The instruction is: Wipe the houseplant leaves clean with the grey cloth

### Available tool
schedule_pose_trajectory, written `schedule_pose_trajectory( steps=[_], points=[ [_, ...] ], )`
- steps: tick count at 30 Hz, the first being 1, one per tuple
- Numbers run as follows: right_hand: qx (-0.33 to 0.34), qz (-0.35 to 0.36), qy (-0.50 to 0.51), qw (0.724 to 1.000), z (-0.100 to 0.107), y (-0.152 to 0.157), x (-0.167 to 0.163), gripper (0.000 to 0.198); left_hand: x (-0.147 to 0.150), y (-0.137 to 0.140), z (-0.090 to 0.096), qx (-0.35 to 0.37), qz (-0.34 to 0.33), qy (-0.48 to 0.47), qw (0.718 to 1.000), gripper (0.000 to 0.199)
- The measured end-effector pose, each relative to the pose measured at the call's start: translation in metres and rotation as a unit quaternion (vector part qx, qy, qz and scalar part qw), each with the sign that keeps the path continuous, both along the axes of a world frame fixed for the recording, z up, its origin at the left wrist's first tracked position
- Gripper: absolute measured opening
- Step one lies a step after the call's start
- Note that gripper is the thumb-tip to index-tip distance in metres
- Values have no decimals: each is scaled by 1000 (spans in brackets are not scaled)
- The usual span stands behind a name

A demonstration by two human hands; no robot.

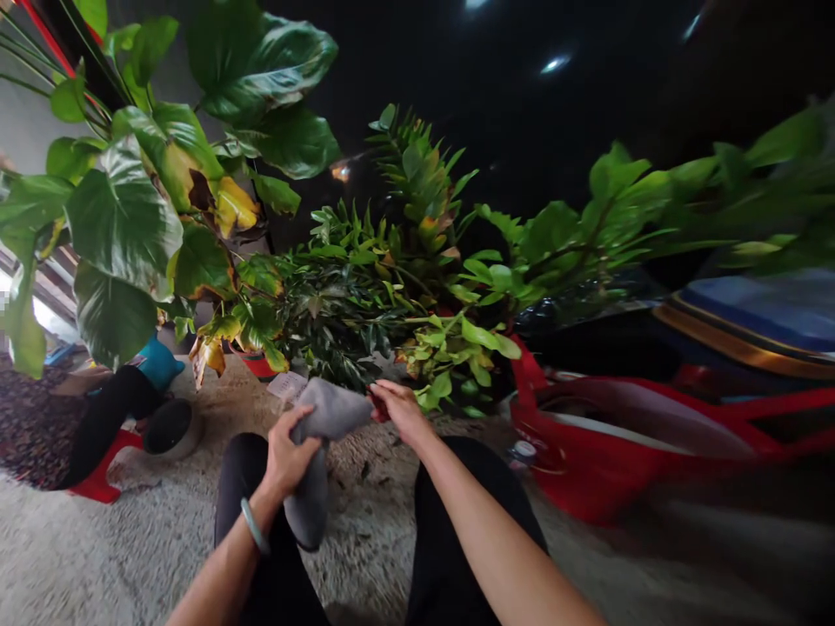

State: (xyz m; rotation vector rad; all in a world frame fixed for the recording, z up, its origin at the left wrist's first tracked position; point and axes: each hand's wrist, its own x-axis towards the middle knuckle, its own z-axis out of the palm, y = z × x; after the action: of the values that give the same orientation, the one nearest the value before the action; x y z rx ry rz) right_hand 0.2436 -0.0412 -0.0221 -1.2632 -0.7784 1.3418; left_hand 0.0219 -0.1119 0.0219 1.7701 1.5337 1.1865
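Between my knees hangs a soft grey fabric piece, shaped like a sock [331, 409], with its lower part drooping past my wrist. My left hand [291, 452] is closed around its left side, thumb across the cloth. At the sock's right end, my right hand [399, 410] has its fingers pinched together. A small dark red bit shows at those fingertips; I cannot make out what it is, or whether the pinch also takes in the cloth. A pale bracelet [254, 527] circles my left wrist.
Leafy potted plants [365, 296] crowd the space ahead. On the right stands a red bag [587, 469], with a blue lidded thing [763, 313] behind. Another person [110, 417] sits at left on a red stool [108, 474], beside a dark bucket [170, 430]. The floor is rough concrete.
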Motion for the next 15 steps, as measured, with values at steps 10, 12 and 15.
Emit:
schedule_pose_trajectory(
  steps=[10,12,15],
  points=[
    [-10,-15,9,1000,4,-4,-2,19,-6,68,57,142,165,-95,971,57],
    [-11,-16,-6,1000,4,-4,-2,16,-2,64,26,67,129,-79,986,57],
    [-17,-23,-30,999,0,-3,1,13,8,24,-30,-48,111,-54,991,53]
  ],
)
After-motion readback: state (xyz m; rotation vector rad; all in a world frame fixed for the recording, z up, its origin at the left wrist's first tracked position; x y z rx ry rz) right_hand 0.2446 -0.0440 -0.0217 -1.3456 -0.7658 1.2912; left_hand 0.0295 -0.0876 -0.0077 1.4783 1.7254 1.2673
